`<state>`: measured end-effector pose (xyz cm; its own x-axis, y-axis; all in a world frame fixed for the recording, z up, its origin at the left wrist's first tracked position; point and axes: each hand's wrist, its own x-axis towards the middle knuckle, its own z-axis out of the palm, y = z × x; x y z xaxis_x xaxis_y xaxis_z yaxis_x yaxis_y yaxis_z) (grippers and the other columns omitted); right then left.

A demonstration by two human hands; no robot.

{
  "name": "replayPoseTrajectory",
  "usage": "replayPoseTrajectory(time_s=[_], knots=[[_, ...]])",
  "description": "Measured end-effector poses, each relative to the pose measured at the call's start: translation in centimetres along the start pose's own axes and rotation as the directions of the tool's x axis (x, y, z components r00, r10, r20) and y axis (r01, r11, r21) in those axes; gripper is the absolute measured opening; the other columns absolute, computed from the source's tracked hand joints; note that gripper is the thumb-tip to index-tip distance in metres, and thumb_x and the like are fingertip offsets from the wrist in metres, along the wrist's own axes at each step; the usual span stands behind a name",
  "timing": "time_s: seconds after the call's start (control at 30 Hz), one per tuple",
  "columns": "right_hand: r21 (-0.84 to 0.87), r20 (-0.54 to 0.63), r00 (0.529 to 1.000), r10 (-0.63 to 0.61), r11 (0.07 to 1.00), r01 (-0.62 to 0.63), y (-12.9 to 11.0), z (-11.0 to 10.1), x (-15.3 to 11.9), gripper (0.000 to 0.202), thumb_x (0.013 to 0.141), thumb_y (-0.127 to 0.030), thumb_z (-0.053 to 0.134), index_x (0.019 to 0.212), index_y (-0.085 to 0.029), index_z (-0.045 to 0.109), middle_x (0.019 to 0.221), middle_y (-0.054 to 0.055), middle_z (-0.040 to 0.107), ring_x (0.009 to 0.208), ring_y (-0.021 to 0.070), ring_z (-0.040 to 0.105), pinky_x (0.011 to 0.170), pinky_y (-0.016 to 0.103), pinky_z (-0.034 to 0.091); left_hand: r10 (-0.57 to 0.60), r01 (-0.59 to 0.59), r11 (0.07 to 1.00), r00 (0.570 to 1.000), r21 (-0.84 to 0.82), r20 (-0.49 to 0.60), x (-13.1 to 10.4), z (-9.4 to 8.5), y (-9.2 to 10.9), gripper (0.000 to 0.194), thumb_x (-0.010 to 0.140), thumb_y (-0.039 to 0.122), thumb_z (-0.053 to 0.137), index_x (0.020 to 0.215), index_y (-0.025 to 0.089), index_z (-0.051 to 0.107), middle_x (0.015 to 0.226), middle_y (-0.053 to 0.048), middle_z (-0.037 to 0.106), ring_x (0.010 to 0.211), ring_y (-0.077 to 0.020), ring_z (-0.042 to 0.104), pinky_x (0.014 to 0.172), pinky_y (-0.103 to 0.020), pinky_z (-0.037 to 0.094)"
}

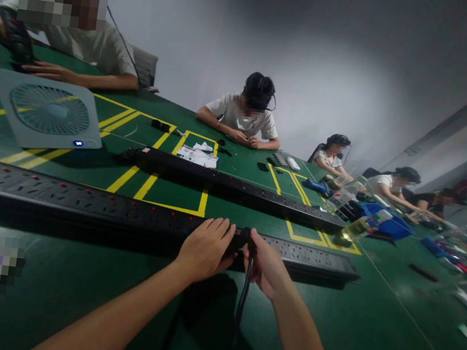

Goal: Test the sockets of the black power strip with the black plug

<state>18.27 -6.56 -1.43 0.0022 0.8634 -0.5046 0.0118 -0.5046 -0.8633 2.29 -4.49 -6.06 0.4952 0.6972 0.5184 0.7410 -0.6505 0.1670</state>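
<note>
A long black power strip (pixel 125 212) with rows of sockets and small red parts lies across the green table in front of me. Over its right half, my left hand (pixel 209 249) has its fingers wrapped round a black plug (pixel 236 243). My right hand (pixel 267 263) pinches the black cable (pixel 246 280) beside the plug, with thumb and fingers closed. The cable hangs down toward the table's near side. Whether the plug's pins touch a socket is hidden by my fingers.
Another black strip (pixel 232 186) lies farther back. A fan (pixel 50 111) stands at left, papers (pixel 197 155) behind the strips. A bottle (pixel 359 229) and blue bin (pixel 386 221) are at right. Several people sit along the far side, one (pixel 245 113) opposite.
</note>
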Motion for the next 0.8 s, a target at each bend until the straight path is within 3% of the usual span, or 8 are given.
replayPoseTrajectory(time_s=[0.37,0.57,0.8], knots=[[0.072,0.119,0.987,0.106,0.991,-0.115,-0.8,-1.3,0.2,0.047,0.087,-0.052,0.043,0.061,-0.015,0.053,0.04,-0.003,0.048,0.028,0.0075,0.043,0.025,0.014,0.028,-0.003,0.003,1.0,1.0,0.002,-0.011,0.1,0.1,0.0,0.05,0.082,0.041,0.047,0.124,0.013,0.049,0.123,-0.017,0.054,0.115,-0.031,0.047,0.095,-0.045,0.037],[0.021,0.082,0.996,0.045,0.999,-0.047,-0.5,-1.4,0.2,0.047,0.088,-0.052,0.042,0.06,-0.016,0.052,0.037,-0.003,0.046,0.026,0.0072,0.04,0.024,0.014,0.026,-0.019,0.019,1.0,1.0,0.006,0.005,0.1,0.2,0.0,0.052,0.082,0.042,0.048,0.125,0.013,0.048,0.125,-0.017,0.053,0.117,-0.0309,0.046,0.095,-0.045,0.037],[-0.213,-0.006,0.997,-0.079,0.974,0.075,0.4,-0.3,0.1,0.055,0.085,-0.059,0.042,0.055,-0.015,0.054,0.037,-0.001,0.048,0.026,0.0076,0.041,0.025,0.015,0.025,-0.016,0.016,1.0,0.999,0.022,0.041,0.0,0.0,0.0,0.054,0.083,0.041,0.047,0.128,0.011,0.047,0.127,-0.018,0.052,0.118,-0.0312,0.045,0.097,-0.044,0.035]])
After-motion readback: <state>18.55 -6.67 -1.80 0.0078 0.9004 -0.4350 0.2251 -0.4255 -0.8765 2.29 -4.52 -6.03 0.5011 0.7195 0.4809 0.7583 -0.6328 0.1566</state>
